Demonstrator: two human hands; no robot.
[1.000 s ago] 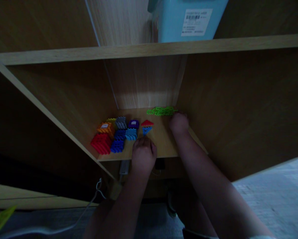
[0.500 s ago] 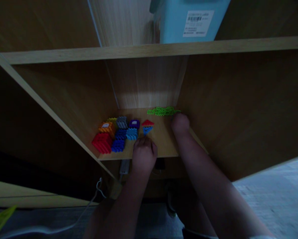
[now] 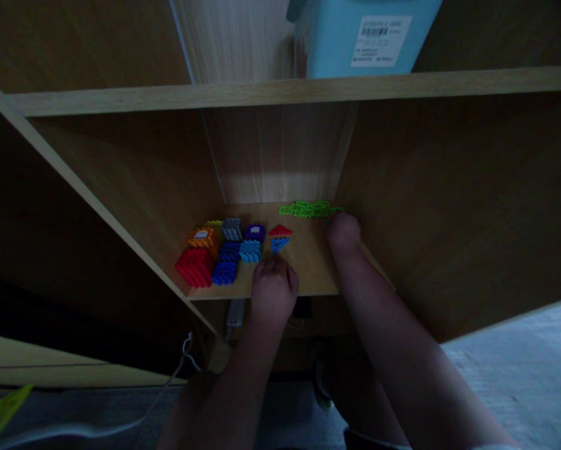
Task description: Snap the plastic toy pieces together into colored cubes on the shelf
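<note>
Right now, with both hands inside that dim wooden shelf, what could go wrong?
The stack of red ridged plastic blocks sits close to the front edge of the wooden shelf board; a sideways sweep of the left hand might knock it off. The right hand is by the flat green plastic pieces in the back corner and could scatter them.

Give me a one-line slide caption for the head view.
In a wooden shelf bay, left hand rests beside coloured blocks; right hand by the green cluster at the back.

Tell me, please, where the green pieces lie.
In the head view the green pieces lie at the back of the lower shelf, right of centre, just beyond the right hand.
</note>
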